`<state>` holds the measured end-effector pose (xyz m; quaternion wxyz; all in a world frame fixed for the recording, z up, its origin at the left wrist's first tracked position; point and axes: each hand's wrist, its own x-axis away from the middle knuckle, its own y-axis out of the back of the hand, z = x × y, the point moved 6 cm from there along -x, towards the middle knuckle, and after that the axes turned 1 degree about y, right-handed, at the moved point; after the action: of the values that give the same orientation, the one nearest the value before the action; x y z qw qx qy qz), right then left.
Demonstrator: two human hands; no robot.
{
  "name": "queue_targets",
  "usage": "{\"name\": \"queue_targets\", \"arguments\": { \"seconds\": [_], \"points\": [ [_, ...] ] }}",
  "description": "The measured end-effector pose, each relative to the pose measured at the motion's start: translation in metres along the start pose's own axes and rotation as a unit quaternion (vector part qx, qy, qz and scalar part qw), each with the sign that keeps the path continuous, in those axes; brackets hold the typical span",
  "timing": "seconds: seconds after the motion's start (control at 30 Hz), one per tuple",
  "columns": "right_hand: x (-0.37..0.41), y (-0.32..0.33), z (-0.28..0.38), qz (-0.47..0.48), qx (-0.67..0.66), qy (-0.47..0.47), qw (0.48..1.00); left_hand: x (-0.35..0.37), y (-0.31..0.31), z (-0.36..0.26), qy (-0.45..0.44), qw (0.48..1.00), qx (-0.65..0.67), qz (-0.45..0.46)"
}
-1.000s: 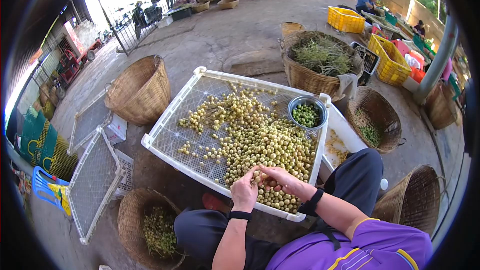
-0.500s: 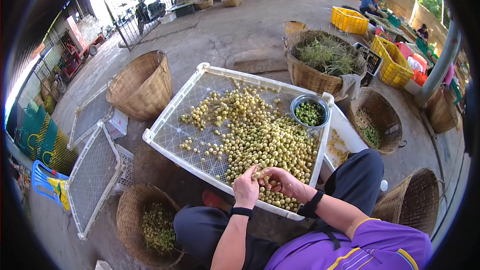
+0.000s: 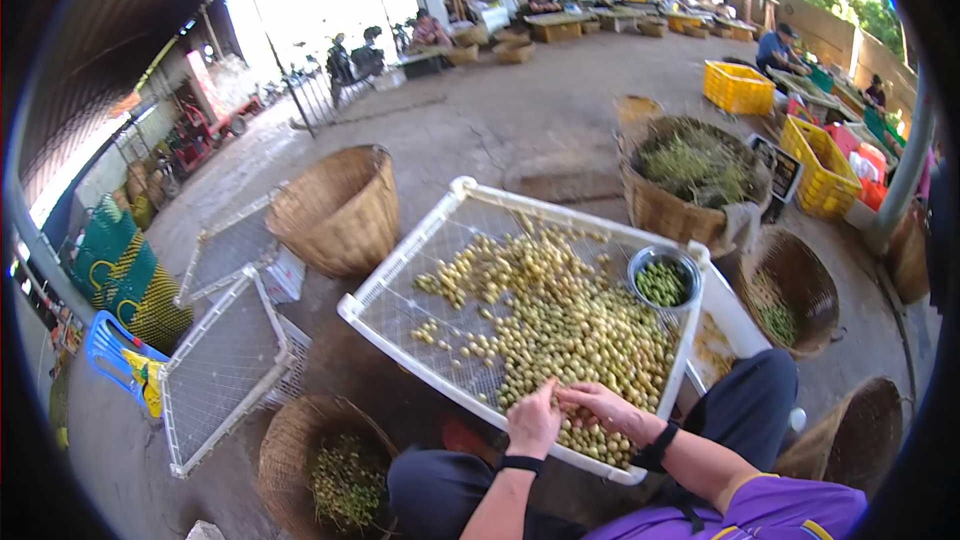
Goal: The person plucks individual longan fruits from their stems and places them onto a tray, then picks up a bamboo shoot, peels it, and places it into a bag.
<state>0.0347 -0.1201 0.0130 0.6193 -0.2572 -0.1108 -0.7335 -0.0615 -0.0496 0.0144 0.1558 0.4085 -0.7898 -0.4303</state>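
My left hand [image 3: 534, 422] and my right hand [image 3: 604, 410] meet over the near edge of a white mesh tray [image 3: 400, 265]. Their fingers are pinched together at the fingertips; whatever is between them is too small and blurred to name. Under and beyond the hands lies a heap of round yellow-green fruits [image 3: 570, 325], thickest on the tray's right half, with loose ones scattered to the left. A metal bowl [image 3: 636, 263] of small green pieces [image 3: 662, 283] sits at the tray's right corner.
Wicker baskets stand around the tray: a large one [image 3: 340, 215] behind left, one with green stems [image 3: 675, 212] behind right, others near both knees. Empty mesh trays [image 3: 225, 370] lean at left beside a blue chair [image 3: 105, 350]. Yellow crates [image 3: 738, 90] and seated people are farther back.
The view has tilted up and turned left, so the tray and baskets appear lower and farther right. My hands remain together over the near edge, with the fingertips now closer together.
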Motion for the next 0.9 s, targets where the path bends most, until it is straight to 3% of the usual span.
{"name": "queue_targets", "arguments": {
  "seconds": [0.1, 0.13, 0.23, 0.3, 0.33, 0.4, 0.47, 0.53, 0.67, 0.73, 0.9],
  "points": [
    [-0.012, 0.001, -0.020, 0.089, -0.186, -0.027, 0.978, -0.001, 0.008, -0.003, 0.074, 0.991, 0.113, 0.014],
    [-0.015, 0.002, -0.023, 0.084, -0.233, -0.045, 0.968, -0.002, 0.012, -0.004, 0.052, 0.992, 0.110, -0.011],
    [-0.018, 0.003, -0.020, 0.067, -0.234, -0.053, 0.969, -0.003, 0.007, 0.005, 0.073, 0.984, 0.165, -0.016],
    [-0.017, 0.011, -0.006, -0.013, -0.046, -0.016, 0.999, -0.005, -0.001, 0.023, 0.057, 0.977, 0.172, -0.112],
    [-0.022, 0.015, -0.009, -0.011, -0.045, -0.017, 0.999, -0.006, 0.003, 0.027, 0.058, 0.977, 0.172, -0.114],
    [-0.035, 0.034, -0.010, -0.056, 0.155, 0.056, 0.985, -0.008, 0.009, 0.049, 0.167, 0.916, 0.350, -0.103],
    [-0.012, 0.032, 0.027, -0.131, 0.380, 0.050, 0.914, -0.008, 0.012, 0.064, 0.201, 0.810, 0.535, -0.132],
    [-0.024, 0.043, 0.023, -0.167, 0.522, 0.154, 0.822, -0.004, 0.018, 0.074, 0.254, 0.751, 0.594, -0.135],
    [-0.030, 0.047, 0.028, -0.178, 0.604, 0.153, 0.762, 0.004, 0.031, 0.085, 0.265, 0.688, 0.660, -0.146],
    [-0.033, 0.044, 0.036, -0.179, 0.604, 0.214, 0.747, 0.009, 0.036, 0.088, 0.280, 0.660, 0.678, -0.163],
    [-0.049, 0.022, 0.065, -0.191, 0.628, 0.204, 0.726, 0.017, 0.048, 0.096, 0.273, 0.647, 0.695, -0.155]
  ]
}}
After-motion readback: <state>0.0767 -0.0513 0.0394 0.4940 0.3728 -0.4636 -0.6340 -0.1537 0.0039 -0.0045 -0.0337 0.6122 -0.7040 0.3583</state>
